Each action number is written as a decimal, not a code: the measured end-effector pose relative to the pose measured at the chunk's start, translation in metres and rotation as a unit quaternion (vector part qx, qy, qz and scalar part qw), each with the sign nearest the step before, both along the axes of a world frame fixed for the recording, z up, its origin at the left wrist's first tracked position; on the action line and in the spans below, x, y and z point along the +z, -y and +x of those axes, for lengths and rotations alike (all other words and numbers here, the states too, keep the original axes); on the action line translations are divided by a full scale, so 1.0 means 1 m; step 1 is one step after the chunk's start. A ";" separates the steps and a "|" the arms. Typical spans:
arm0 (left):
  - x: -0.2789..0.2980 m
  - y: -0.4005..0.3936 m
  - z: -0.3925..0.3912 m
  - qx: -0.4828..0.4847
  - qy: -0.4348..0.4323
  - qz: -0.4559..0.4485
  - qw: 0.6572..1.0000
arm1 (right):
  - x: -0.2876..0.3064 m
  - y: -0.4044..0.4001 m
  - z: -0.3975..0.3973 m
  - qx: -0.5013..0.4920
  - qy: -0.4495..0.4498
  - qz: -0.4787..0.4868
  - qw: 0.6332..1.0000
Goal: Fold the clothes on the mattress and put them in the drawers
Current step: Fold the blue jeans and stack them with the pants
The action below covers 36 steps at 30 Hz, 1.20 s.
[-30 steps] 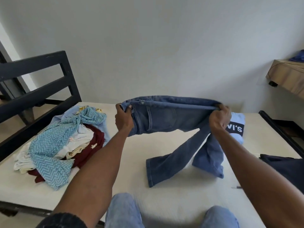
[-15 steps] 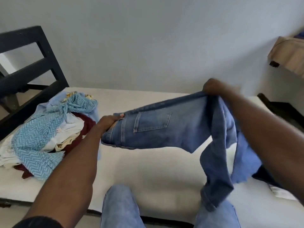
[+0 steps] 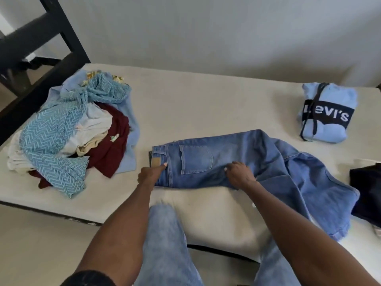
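Jeans (image 3: 243,162) lie flat mid-mattress (image 3: 195,96), legs bunched right. Left hand (image 3: 151,174) presses the waistband with straight fingers; right hand (image 3: 240,176), fingers bent, pins the seat, likely smoothing for folding. Unfolded pile (image 3: 70,133) waits left.

Single head view, steeply downward over the near mattress (image 3: 206,96)

My mattress (image 3: 206,96): clothes pile (image 3: 70,131) at left, jeans (image 3: 237,159) flat in middle, folded hoodie (image 3: 327,114) far right, dark garment (image 3: 369,188) at right edge.
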<state>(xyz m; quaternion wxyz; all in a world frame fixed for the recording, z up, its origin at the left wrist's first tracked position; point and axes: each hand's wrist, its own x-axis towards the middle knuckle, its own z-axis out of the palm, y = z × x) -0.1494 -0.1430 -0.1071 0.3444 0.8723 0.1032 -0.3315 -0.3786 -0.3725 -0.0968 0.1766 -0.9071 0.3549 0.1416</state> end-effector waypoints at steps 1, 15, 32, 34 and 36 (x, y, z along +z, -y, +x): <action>0.000 0.002 0.001 0.012 -0.020 -0.039 0.999 | 0.000 -0.002 0.004 -0.003 -0.002 0.007 1.000; 0.036 -0.044 0.080 -0.054 0.277 -0.056 0.958 | 0.006 -0.074 0.045 -0.022 0.006 0.000 1.000; -0.012 0.012 -0.026 -0.402 0.218 0.294 0.839 | 0.000 -0.033 0.014 0.074 -0.046 0.016 0.996; -0.002 0.036 -0.046 -0.410 0.257 0.285 0.828 | 0.002 -0.030 -0.005 0.092 -0.001 -0.013 0.996; -0.002 0.061 -0.075 -0.463 0.306 0.182 0.812 | 0.008 -0.027 -0.029 0.049 0.092 -0.088 0.991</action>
